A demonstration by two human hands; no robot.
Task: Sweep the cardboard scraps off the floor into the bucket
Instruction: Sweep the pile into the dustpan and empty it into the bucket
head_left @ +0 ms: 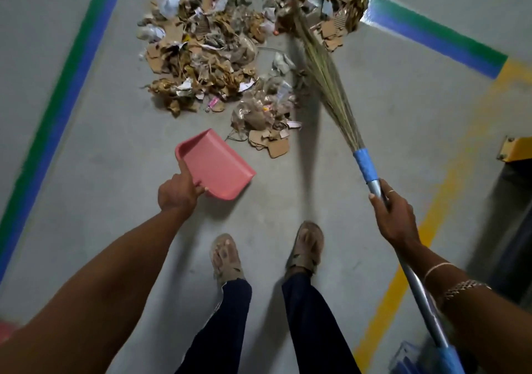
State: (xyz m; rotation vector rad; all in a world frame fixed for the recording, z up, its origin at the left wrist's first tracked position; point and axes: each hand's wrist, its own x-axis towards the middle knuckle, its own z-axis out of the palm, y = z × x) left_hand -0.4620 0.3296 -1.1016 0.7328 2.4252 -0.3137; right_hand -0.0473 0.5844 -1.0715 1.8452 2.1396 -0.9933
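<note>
Both hands grip — left hand (177, 192) on pink dustpan (218, 166), right hand (394, 215) round broom (365, 164) — near cardboard scraps (207, 57).

The person wears navy trousers (311, 316), tan sandals (306, 247), wrist bracelets (460, 286) and a ring (390, 192).

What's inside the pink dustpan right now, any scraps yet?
Nothing shows: the dustpan held by the left hand shows bare pink plastic, with the cardboard scraps lying on the floor beyond it. The corner under that hand is covered.
</note>
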